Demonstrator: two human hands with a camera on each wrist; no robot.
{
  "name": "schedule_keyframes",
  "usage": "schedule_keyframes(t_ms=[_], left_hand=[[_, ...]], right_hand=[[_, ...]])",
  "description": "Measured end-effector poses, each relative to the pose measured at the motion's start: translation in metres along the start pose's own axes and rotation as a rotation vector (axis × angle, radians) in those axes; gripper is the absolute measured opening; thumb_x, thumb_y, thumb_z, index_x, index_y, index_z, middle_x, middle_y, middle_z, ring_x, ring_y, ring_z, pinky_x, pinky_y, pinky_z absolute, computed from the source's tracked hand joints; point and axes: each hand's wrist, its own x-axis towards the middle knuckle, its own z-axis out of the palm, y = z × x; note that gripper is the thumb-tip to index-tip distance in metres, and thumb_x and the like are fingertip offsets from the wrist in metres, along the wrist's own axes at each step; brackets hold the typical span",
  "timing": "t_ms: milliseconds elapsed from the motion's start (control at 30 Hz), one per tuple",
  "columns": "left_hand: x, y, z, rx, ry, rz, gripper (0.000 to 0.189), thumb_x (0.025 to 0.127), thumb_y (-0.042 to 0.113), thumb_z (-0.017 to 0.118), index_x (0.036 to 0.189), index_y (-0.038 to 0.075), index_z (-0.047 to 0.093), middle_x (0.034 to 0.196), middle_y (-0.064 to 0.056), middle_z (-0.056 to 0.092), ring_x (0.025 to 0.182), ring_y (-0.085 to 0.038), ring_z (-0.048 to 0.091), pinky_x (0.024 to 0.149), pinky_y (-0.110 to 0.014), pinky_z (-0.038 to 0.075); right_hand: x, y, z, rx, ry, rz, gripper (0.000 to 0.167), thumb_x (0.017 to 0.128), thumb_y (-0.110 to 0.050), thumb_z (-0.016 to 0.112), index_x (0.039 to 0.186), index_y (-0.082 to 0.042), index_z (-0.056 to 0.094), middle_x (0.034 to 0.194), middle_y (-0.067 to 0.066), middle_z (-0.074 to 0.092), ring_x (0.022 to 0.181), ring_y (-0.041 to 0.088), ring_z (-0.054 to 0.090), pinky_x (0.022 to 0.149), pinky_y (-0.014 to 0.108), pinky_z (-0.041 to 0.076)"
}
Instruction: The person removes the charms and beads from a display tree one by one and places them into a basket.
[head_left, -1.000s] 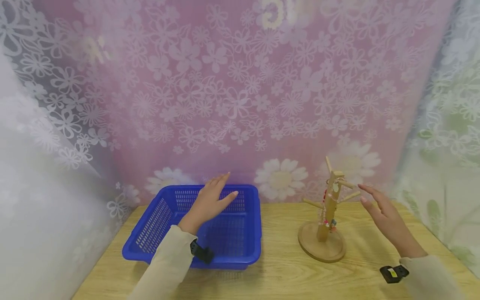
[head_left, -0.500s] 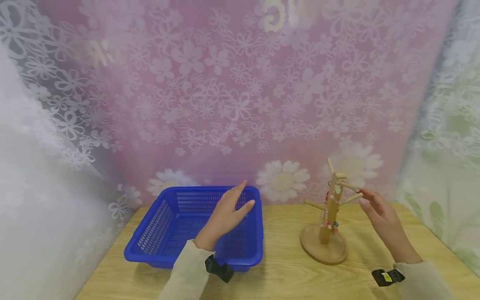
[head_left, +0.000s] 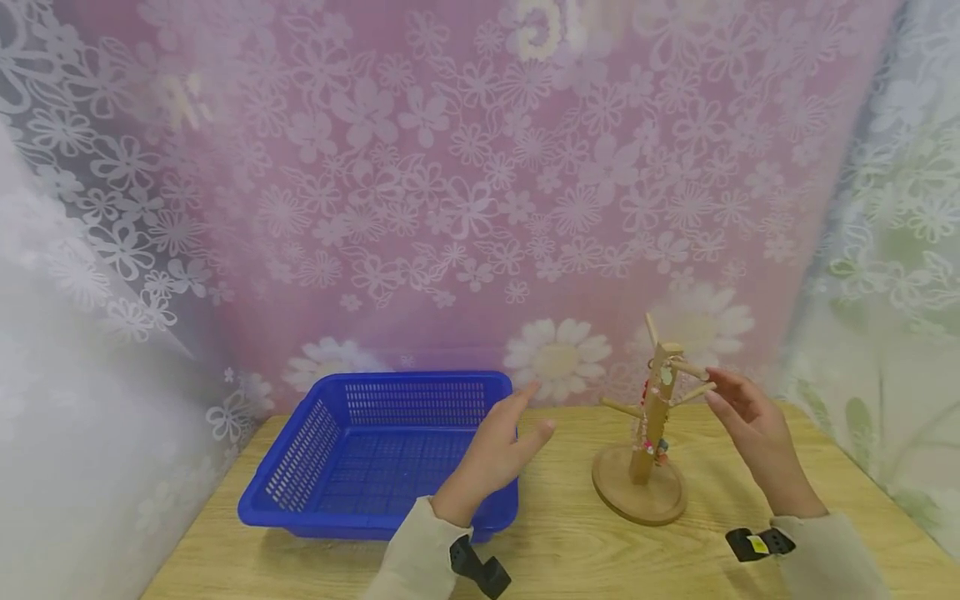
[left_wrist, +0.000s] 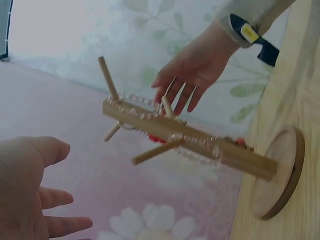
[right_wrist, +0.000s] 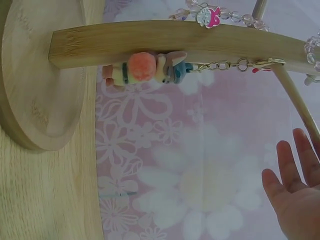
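A wooden peg stand with a round base stands upright at the right of the table. Beaded bracelets hang from its pegs, and a small figurine keychain dangles by a gold chain from one peg. My right hand is at the stand's right side, thumb and index fingertip right by two peg ends, fingers relaxed and gripping nothing. My left hand, fingers extended and holding nothing, hovers over the right rim of a blue plastic basket, between it and the stand.
The basket takes up the left of the wood-grain table; its visible inside holds nothing. A pink floral curtain hangs behind, with pale patterned sheets at both sides. Each wrist wears a black strap.
My left hand has moved right from over the basket's middle to its right rim. My right hand has drawn slightly closer to the peg ends, its fingers bending a little. The stand keeps its place.
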Motion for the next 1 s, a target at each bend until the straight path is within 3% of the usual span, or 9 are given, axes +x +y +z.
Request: schedule_keyframes(t_ms=[167, 367, 700, 833, 1000], left_hand=[[0.002, 0.01, 0.018, -0.048, 0.014, -0.023, 0.059, 0.096, 0.044, 0.048, 0.147, 0.019, 0.033, 0.147, -0.003, 0.038, 0.136, -0.025, 0.033, 0.106, -0.05, 0.032], [0.005, 0.02, 0.039, -0.083, 0.061, 0.022, 0.055, 0.096, 0.037, 0.05, 0.143, 0.01, 0.039, 0.141, -0.006, 0.046, 0.131, -0.024, 0.042, 0.104, -0.043, 0.037], [0.007, 0.028, 0.069, -0.182, 0.106, 0.017, 0.046, 0.095, 0.03, 0.055, 0.137, 0.012, 0.048, 0.131, -0.001, 0.056, 0.121, -0.019, 0.05, 0.099, -0.035, 0.042], [0.008, 0.025, 0.081, -0.229, 0.095, -0.003, 0.044, 0.095, 0.035, 0.052, 0.133, 0.013, 0.051, 0.13, 0.001, 0.056, 0.12, -0.016, 0.051, 0.097, -0.032, 0.043], [0.009, 0.021, 0.095, -0.285, 0.077, -0.076, 0.042, 0.094, 0.038, 0.054, 0.13, 0.017, 0.053, 0.126, 0.005, 0.057, 0.116, -0.014, 0.051, 0.092, -0.033, 0.046]], right_hand=[[0.002, 0.001, 0.0, 0.003, 0.012, 0.009, 0.037, 0.096, -0.012, 0.054, 0.132, -0.008, 0.051, 0.108, -0.025, 0.054, 0.099, -0.011, 0.05, 0.077, 0.005, 0.04], [0.003, 0.001, -0.003, -0.006, 0.002, 0.024, 0.033, 0.097, -0.016, 0.053, 0.129, -0.009, 0.054, 0.109, -0.026, 0.055, 0.101, -0.012, 0.05, 0.077, 0.004, 0.04], [0.008, 0.002, -0.005, 0.016, 0.014, 0.084, 0.03, 0.095, -0.02, 0.056, 0.122, -0.006, 0.058, 0.096, -0.021, 0.063, 0.09, -0.004, 0.059, 0.075, 0.008, 0.044], [0.011, 0.003, -0.005, 0.11, 0.015, 0.1, 0.026, 0.095, -0.017, 0.058, 0.117, -0.003, 0.059, 0.092, -0.017, 0.065, 0.086, -0.001, 0.061, 0.076, 0.008, 0.045], [0.012, 0.008, -0.005, 0.262, 0.002, 0.123, 0.018, 0.093, -0.009, 0.059, 0.109, -0.004, 0.062, 0.087, -0.011, 0.067, 0.08, 0.001, 0.063, 0.077, 0.008, 0.046]])
